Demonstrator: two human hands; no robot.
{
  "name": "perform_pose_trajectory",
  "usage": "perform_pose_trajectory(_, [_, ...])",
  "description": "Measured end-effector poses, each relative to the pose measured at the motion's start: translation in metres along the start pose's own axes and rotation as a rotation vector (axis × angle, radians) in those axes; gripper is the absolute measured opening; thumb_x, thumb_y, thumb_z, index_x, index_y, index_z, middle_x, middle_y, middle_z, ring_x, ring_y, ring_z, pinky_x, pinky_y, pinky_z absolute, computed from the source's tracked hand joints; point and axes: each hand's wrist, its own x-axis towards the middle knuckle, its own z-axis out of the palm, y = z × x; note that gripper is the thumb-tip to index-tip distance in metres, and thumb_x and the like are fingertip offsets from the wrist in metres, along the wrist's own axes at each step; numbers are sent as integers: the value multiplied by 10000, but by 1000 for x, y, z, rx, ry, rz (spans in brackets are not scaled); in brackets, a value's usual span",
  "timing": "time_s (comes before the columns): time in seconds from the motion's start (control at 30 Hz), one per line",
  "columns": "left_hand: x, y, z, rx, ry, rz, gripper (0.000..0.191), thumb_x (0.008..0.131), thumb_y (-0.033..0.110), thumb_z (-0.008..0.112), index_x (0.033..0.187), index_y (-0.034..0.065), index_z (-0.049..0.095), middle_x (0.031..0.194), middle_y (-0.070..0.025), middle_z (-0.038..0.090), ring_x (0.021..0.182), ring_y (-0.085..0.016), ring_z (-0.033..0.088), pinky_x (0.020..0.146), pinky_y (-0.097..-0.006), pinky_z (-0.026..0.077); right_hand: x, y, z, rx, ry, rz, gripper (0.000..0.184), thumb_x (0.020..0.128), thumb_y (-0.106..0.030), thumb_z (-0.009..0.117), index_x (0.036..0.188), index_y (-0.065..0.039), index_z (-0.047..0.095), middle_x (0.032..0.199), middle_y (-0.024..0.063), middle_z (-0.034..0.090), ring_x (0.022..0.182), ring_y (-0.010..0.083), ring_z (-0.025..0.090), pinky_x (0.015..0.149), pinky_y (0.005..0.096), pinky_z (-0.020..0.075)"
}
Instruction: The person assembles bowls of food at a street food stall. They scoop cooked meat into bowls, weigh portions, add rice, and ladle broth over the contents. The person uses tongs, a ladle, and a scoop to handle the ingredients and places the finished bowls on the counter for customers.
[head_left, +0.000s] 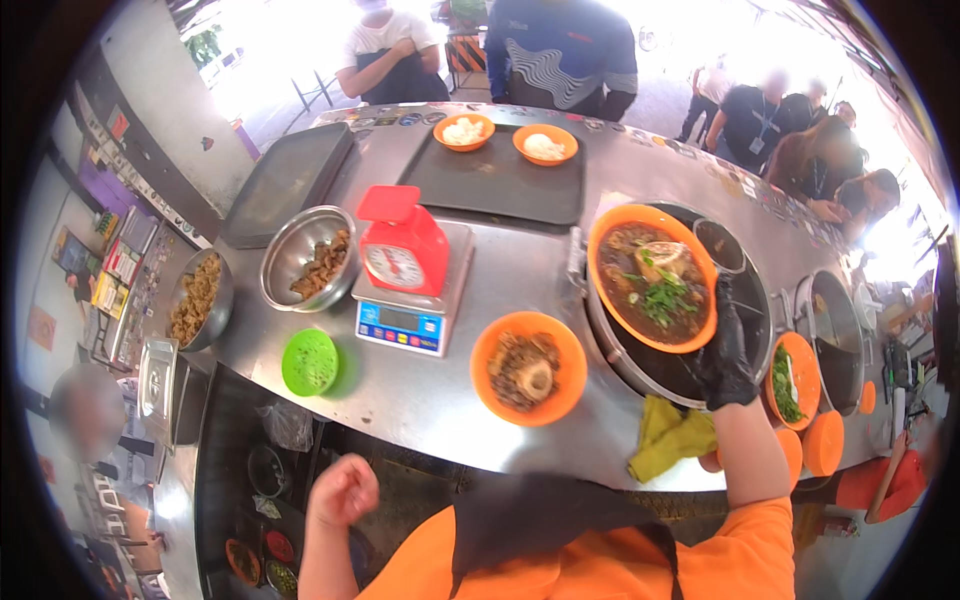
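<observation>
My right hand (727, 352), in a black glove, grips the right edge of an orange bowl (619, 281) of dark soup with a bone and chopped green herbs. That bowl is held over a large steel pot (607, 341). Bare and loosely curled, my left hand (346, 489) hangs below the counter's near edge, touching nothing. Another orange bowl (484, 367), with meat and a bone, stands on the steel counter (420, 390) between the hands. A green bowl (310, 362) is nearer the left hand. The red dial scale (420, 262) sits on a digital scale (401, 326).
Rice bowls (463, 133) stand on a dark tray (495, 180). Steel bowls of meat (307, 259) are at left. A yellow-green cloth (667, 442), a bowl of greens (801, 375) and another pot (832, 337) lie right. People (562, 52) stand beyond the counter.
</observation>
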Motion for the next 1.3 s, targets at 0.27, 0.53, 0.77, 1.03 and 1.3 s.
perform_pose_trajectory(0.27, [-6, -116, -106, -625, 615, -335, 372, 879, 387, 553, 1106, 99, 617, 1069, -132, 641, 819, -290, 624, 738, -414, 520, 146, 95, 112, -25, -11, 170, 581, 998, -537, 323, 1365, -95, 412, 1332, 127, 528, 1165, 291, 579, 913, 524, 534])
perform_pose_trajectory(0.53, [7, -86, -142, -121, 833, -400, 354, 884, 380, 558, 1083, 96, 631, 1037, -136, 646, 829, -290, 628, 743, -405, 519, 280, 175, 167, -164, -85, 174, 603, 996, -559, 263, 1393, -122, 381, 1378, 133, 486, 1209, 288, 551, 954, 516, 522])
perform_pose_trajectory(0.77, [3, -82, -154, -45, 925, -450, 340, 888, 373, 562, 1063, 93, 643, 1009, -140, 651, 838, -290, 633, 746, -397, 518, 371, 243, 162, -200, -101, 212, 597, 1001, -542, 300, 1367, -83, 413, 1339, 131, 527, 1164, 270, 584, 917, 466, 555])
perform_pose_trajectory(1.03, [-9, -91, -148, 10, 968, -502, 326, 893, 366, 567, 1040, 90, 657, 978, -144, 657, 848, -289, 637, 751, -388, 517, 429, 280, 167, -310, -26, 100, 496, 1048, -397, 293, 1320, -28, 480, 1269, 109, 581, 1139, 197, 578, 967, 353, 481])
perform_pose_trajectory(1.3, [-1, -97, -141, 92, 937, -542, 313, 898, 359, 571, 1017, 87, 670, 946, -149, 662, 857, -289, 642, 755, -379, 515, 443, 281, 175, -600, 35, 52, 497, 1036, -376, 345, 1256, 21, 546, 1189, 119, 627, 1046, 201, 605, 888, 330, 466])
